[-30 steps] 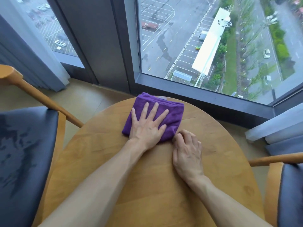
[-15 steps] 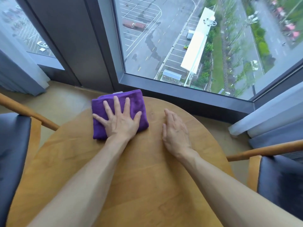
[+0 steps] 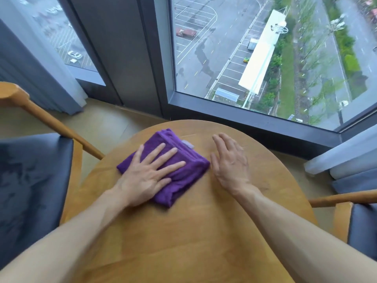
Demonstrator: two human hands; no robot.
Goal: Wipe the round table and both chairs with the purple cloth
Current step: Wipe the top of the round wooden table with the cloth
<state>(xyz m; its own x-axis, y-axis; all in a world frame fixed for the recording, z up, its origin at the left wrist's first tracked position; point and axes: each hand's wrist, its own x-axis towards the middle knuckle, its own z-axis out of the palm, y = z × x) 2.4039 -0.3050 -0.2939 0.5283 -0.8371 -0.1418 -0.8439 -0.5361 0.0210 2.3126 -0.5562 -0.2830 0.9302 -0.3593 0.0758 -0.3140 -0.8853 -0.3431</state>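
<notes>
One round wooden table (image 3: 193,231), two chairs, one purple cloth (image 3: 179,162), two hands. Left chair (image 3: 30,180): dark blue-grey seat pad, wooden armrest running up to the left edge of the table. Right chair (image 3: 363,225): same padding and wood frame, only partly in view at the right edge. Purple cloth is folded into a thick pad, lying flat on the far-left part of the table, one corner pointing toward the window (image 3: 265,58); small pale tag at its right edge. Left hand (image 3: 146,176) lies palm-down on top of the cloth, fingers straight and spread wide, pressing it onto the table, covering its near-left half; a thin ring shows on one finger. Right hand (image 3: 230,162) is just beside the cloth's right corner, palm-down over bare wood, fingers straight and close together, holding nothing; cannot tell if the palm fully touches the table. Both forearms bare. Pale curtains (image 3: 346,158) hang at the right and left of the window.
</notes>
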